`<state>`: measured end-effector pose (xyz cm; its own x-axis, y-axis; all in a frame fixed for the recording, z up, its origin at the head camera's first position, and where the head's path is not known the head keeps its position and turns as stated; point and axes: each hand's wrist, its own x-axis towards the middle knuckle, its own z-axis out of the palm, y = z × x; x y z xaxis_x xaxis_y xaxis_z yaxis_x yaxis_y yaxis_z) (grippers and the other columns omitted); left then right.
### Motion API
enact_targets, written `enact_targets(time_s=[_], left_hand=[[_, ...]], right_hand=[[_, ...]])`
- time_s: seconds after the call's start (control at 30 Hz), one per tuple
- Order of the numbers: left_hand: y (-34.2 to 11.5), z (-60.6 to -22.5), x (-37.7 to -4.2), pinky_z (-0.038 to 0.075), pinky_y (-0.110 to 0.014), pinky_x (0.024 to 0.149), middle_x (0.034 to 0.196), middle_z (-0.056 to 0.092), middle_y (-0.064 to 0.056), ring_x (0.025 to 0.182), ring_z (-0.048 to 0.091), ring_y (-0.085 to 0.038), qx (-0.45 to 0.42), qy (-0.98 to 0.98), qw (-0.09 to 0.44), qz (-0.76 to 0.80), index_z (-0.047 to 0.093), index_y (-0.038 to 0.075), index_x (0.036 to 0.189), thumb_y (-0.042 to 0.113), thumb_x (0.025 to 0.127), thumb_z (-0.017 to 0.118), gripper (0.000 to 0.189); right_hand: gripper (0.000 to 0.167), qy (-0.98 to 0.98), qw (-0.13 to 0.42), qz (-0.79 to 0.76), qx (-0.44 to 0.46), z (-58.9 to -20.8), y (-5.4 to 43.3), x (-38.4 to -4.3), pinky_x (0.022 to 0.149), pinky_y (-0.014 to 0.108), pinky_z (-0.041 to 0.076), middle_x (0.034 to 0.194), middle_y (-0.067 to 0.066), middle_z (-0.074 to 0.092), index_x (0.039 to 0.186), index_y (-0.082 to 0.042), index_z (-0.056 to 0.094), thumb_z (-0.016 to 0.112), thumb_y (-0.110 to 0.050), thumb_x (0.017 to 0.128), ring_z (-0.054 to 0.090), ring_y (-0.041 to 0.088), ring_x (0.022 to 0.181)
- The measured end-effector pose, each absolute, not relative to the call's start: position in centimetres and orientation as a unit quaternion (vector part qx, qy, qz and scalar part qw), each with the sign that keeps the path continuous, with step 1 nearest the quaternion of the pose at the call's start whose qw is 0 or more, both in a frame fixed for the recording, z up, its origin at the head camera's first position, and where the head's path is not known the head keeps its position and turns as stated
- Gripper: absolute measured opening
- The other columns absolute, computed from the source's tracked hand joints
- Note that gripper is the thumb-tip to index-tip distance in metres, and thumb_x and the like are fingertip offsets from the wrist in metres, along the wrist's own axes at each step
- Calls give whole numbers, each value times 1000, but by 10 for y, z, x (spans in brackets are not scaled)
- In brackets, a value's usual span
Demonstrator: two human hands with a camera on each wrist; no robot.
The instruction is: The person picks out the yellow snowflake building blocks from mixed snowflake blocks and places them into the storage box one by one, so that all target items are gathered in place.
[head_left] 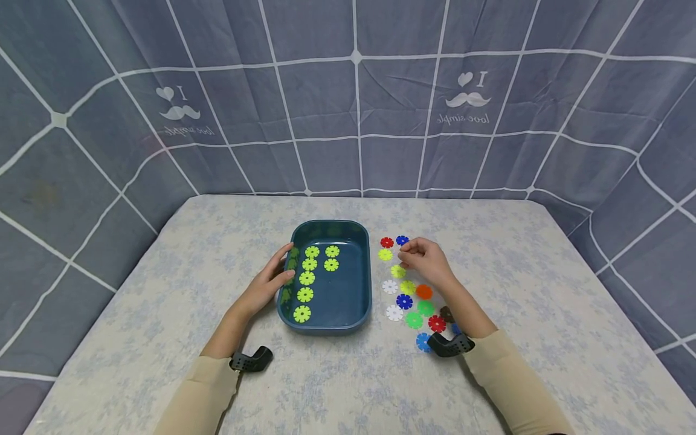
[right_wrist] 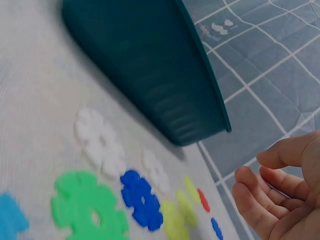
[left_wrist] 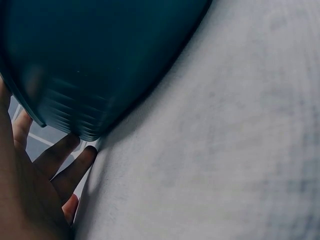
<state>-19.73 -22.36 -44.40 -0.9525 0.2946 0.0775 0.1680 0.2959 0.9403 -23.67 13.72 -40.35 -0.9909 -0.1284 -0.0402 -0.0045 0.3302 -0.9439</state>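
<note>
A dark teal plastic bin (head_left: pixel 339 305) holds several yellow-green snowflake discs (head_left: pixel 307 278), laid in a longer left column and a second column of two. My left hand (head_left: pixel 265 284) rests on the bin's left rim; in the left wrist view its spread, fairly straight fingers (left_wrist: pixel 75 172) touch the outer wall. Over the loose discs right of the bin hovers my right hand (head_left: pixel 426 260), close to a yellow disc (head_left: pixel 398 271) and a blue disc (head_left: pixel 402 240). The right wrist view shows its fingers (right_wrist: pixel 255 205) loosely bent, with nothing visible between thumb and fingertips.
Loose discs lie between bin and right forearm: white (head_left: pixel 389 286), orange (head_left: pixel 424 292), green (head_left: pixel 414 320), red (head_left: pixel 437 324), brown (head_left: pixel 446 313) and light blue (head_left: pixel 423 342). The right forearm partly covers some. A pale patterned cloth (head_left: pixel 337 386) covers the table; a grey-blue checked curtain (head_left: pixel 326 103) hangs behind.
</note>
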Motion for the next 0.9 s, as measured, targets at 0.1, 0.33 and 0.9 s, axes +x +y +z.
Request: enact_targets(time_s=[0.1,0.33,0.9], left_hand=[[-224,-444,-197,27,-64,106,154,24,-27,140,27,-44,147,804,53,574,17,22,158,17,103,46,62],[-224,-443,-197,26,-64,107,155,24,-27,140,26,-44,144,804,54,575,17,23,158,19,103,47,62],[-222,-442,-197,24,-65,107,155,24,-26,141,25,-44,138,804,52,577,19,22,157,19,103,48,62]], right_hand=[[17,814,60,-576,-38,-406,141,-238,82,36,56,95,17,63,103,7,60,62,-7,95,67,35,88],[17,820,66,-567,-33,-413,144,-245,77,32,57,93,17,64,102,7,60,63,-8,95,67,29,82],[17,849,82,-522,-19,-425,133,-279,70,28,54,85,13,62,102,4,60,63,-11,95,61,21,73]])
